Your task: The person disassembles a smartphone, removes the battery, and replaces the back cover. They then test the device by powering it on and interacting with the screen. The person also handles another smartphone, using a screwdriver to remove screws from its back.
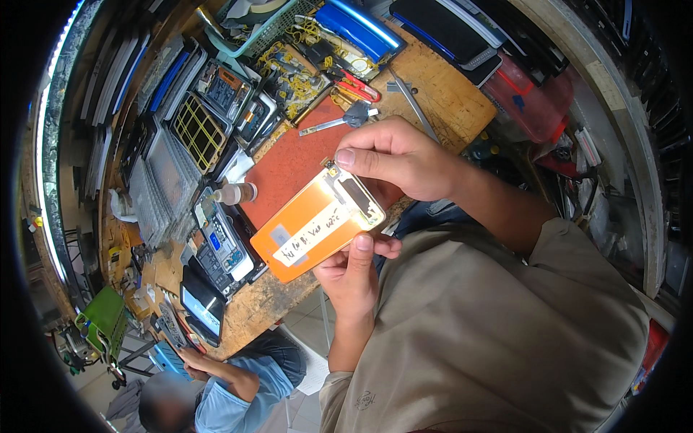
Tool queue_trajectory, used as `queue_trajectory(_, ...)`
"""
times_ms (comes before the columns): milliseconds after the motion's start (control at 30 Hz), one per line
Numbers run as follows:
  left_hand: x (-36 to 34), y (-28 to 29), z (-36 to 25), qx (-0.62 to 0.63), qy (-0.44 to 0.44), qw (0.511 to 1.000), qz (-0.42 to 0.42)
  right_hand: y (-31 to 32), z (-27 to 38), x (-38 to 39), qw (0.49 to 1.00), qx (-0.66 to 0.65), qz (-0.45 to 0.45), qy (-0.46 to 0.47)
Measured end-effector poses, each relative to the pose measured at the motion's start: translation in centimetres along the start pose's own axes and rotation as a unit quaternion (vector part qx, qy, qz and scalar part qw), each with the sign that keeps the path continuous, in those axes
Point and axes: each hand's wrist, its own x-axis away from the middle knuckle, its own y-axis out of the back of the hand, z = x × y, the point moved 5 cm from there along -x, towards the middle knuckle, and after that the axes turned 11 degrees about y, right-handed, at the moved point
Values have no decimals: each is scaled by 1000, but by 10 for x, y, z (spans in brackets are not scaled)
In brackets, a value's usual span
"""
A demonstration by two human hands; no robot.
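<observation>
An orange flat phone screen panel (296,238) with a handwritten white label and a small connector at its upper corner is held tilted over the bench. My right hand (397,159) pinches its top corner near the connector, thumb on the face. My left hand (350,281) grips its lower right edge with the thumb in front. Beneath and behind it lies a red mat (281,173), with a small bottle (234,193) at its left and a thin tool (321,128) above.
Opened phones (216,238) line the bench's left, beside stacked plastic trays (155,187). Yellow-cabled parts (299,76), red pliers (357,86) and blue cases (357,29) sit at the back. A co-worker in a blue shirt (245,379) is at lower left, near a lit screen (198,307).
</observation>
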Motion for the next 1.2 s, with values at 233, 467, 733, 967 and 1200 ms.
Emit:
queue_trajectory(233, 0, 1, 2, 3, 12, 1000, -8, 2, -3, 1, 1000, -4, -7, -2)
queue_trajectory(467, 0, 3, 4, -4, 23, 1000, -8, 2, -5, 0, 1000, -21, -19, 4)
queue_trajectory(733, -3, 19, 6, 40, 26, 999, -23, 4, -6, 5, 999, -1, -12, -33)
queue_trajectory(967, -3, 89, -23, 111, -120, 970, -180, 20, -8, 5, 997, 12, -72, 25)
queue_trajectory(1200, -9, 78, -27, 41, -35, 984, -170, 20, -16, 5, 999, -19, -46, -7)
